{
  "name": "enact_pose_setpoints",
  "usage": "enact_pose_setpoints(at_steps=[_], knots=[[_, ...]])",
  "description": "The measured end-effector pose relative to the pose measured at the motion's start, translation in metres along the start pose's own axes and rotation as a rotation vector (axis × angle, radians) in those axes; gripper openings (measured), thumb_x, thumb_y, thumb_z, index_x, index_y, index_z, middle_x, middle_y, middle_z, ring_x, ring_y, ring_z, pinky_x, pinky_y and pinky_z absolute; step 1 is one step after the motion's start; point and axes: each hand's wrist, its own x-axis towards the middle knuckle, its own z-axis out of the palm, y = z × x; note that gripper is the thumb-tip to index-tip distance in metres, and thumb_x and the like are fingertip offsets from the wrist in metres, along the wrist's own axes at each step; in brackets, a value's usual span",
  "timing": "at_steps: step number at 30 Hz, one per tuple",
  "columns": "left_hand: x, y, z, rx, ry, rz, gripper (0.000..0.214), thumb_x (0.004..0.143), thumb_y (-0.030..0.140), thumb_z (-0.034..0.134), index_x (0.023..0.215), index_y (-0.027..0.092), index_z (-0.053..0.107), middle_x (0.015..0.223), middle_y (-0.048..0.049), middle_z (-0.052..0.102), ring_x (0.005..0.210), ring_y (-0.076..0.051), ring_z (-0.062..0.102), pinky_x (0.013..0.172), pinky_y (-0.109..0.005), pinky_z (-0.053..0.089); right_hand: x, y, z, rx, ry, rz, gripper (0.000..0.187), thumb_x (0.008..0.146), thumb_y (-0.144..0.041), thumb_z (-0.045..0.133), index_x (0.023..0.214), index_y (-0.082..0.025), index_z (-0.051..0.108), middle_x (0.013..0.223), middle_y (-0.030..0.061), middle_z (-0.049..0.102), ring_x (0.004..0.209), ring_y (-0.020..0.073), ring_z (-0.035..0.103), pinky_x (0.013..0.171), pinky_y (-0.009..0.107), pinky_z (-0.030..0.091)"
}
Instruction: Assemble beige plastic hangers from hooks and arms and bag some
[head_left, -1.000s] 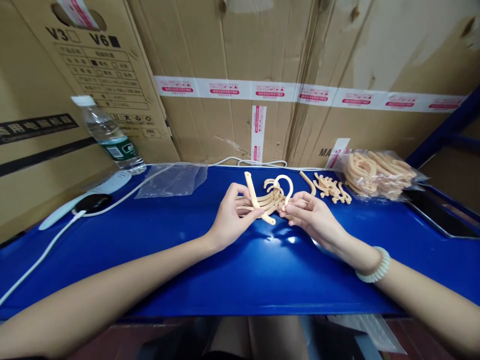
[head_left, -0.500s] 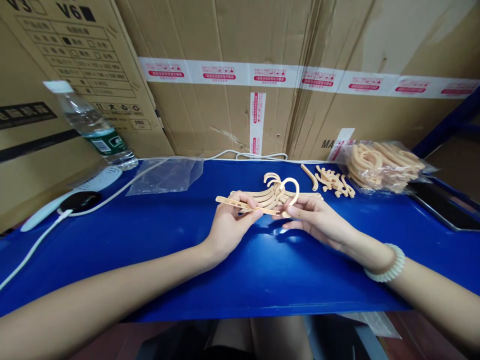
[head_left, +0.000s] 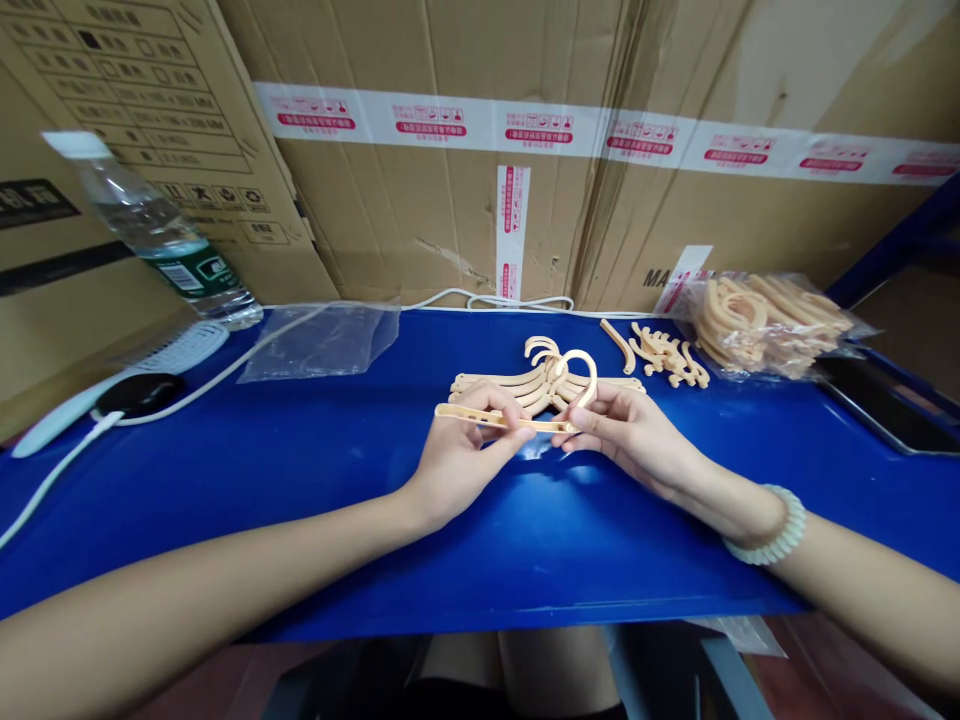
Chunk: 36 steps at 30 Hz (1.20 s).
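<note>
My left hand (head_left: 459, 455) pinches a cream plastic hanger arm (head_left: 480, 417) and holds it level above the blue table (head_left: 480, 540). My right hand (head_left: 630, 432) grips a cream plastic hook (head_left: 579, 375), whose lower end meets the arm's right end. Just behind both hands lies a small pile of assembled cream hangers (head_left: 536, 380).
Loose cream pieces (head_left: 664, 357) and a clear bag of hooks (head_left: 765, 322) lie at the right. An empty clear bag (head_left: 322, 340), a water bottle (head_left: 157, 235), a white handheld fan (head_left: 112, 385) and a white cable (head_left: 52, 470) are at the left. Cardboard boxes (head_left: 480, 150) wall the back.
The hanger arm has swung from upright to level in my left hand. My right hand has brought the hook to the arm's right end. The view tilted down a little.
</note>
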Motion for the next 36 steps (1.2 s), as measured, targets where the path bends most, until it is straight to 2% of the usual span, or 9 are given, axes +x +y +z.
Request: enact_pose_setpoints(at_steps=[8,14,17,19,23,27,30,33,36], knots=[[-0.001,0.004,0.003,-0.016,0.013,-0.077,0.02,0.079,0.021,0.074,0.069,0.02,0.057,0.079,-0.0014,0.062,0.078,-0.017,0.063,0.069,-0.028,0.054,-0.002,0.0,0.005,-0.11,0.033,-0.117,0.033,0.074,-0.04,0.086,0.08,-0.017,0.062,0.071,0.0032,0.073,0.065,0.015,0.071,0.067,0.028,0.061],[-0.002,0.002,0.004,-0.069,0.047,-0.145,0.021,0.076,0.024,0.078,0.079,0.018,0.058,0.084,-0.0013,0.061,0.076,-0.015,0.063,0.069,-0.027,0.056,-0.004,-0.002,0.008,-0.181,0.035,-0.181,0.033,0.075,-0.042,0.084,0.079,-0.017,0.063,0.067,0.0027,0.07,0.061,0.0156,0.069,0.06,0.028,0.058],[0.0,0.002,0.003,-0.105,0.113,-0.196,0.031,0.072,0.022,0.081,0.09,0.019,0.057,0.083,0.0001,0.063,0.079,-0.016,0.067,0.071,-0.027,0.057,-0.003,-0.002,0.007,-0.221,0.029,-0.212,0.028,0.076,-0.039,0.083,0.077,-0.017,0.065,0.072,0.0015,0.068,0.057,0.0119,0.063,0.055,0.025,0.054],[0.001,0.001,0.003,-0.141,0.139,-0.225,0.04,0.07,0.022,0.083,0.098,0.019,0.055,0.09,-0.0017,0.068,0.088,-0.019,0.07,0.075,-0.028,0.059,-0.002,-0.002,0.007,-0.251,0.031,-0.222,0.027,0.074,-0.038,0.084,0.075,-0.017,0.067,0.071,-0.0006,0.064,0.051,0.0084,0.057,0.049,0.022,0.049],[0.0,-0.003,0.004,-0.183,0.062,-0.244,0.04,0.075,0.024,0.082,0.105,0.019,0.055,0.113,-0.01,0.072,0.104,-0.025,0.071,0.084,-0.035,0.06,0.0,-0.003,0.007,-0.288,0.007,-0.218,0.029,0.073,-0.04,0.084,0.072,-0.017,0.068,0.065,-0.0014,0.061,0.048,0.0083,0.052,0.044,0.022,0.046],[-0.002,-0.008,0.007,-0.209,-0.067,-0.293,0.049,0.073,0.025,0.085,0.111,0.019,0.055,0.105,-0.0098,0.075,0.098,-0.027,0.074,0.088,-0.04,0.06,-0.001,-0.001,0.011,-0.308,0.002,-0.225,0.03,0.071,-0.044,0.084,0.074,-0.018,0.071,0.068,0.0015,0.066,0.051,0.0112,0.056,0.045,0.024,0.05],[-0.002,-0.01,0.008,-0.28,-0.096,-0.34,0.051,0.069,0.024,0.087,0.108,0.018,0.055,0.096,-0.0087,0.077,0.09,-0.026,0.076,0.088,-0.042,0.061,-0.002,0.0,0.013,-0.351,-0.031,-0.235,0.03,0.074,-0.046,0.082,0.074,-0.018,0.072,0.068,0.002,0.067,0.052,0.0124,0.058,0.048,0.026,0.053],[0.001,-0.009,0.007,-0.302,-0.068,-0.387,0.048,0.066,0.025,0.089,0.1,0.018,0.055,0.091,-0.0075,0.077,0.087,-0.026,0.076,0.087,-0.042,0.061,-0.003,-0.008,0.006,-0.47,-0.03,-0.295,0.031,0.085,-0.048,0.071,0.078,-0.018,0.074,0.069,0.0032,0.068,0.057,0.0147,0.061,0.053,0.028,0.055],[0.003,-0.006,0.006,-0.296,-0.037,-0.399,0.045,0.066,0.026,0.09,0.095,0.018,0.056,0.087,-0.0059,0.077,0.087,-0.027,0.076,0.085,-0.041,0.061,0.003,-0.028,-0.021,-0.784,0.132,-0.488,0.027,0.093,-0.044,0.062,0.092,-0.02,0.076,0.08,0.0061,0.071,0.069,0.0182,0.064,0.061,0.03,0.055]])
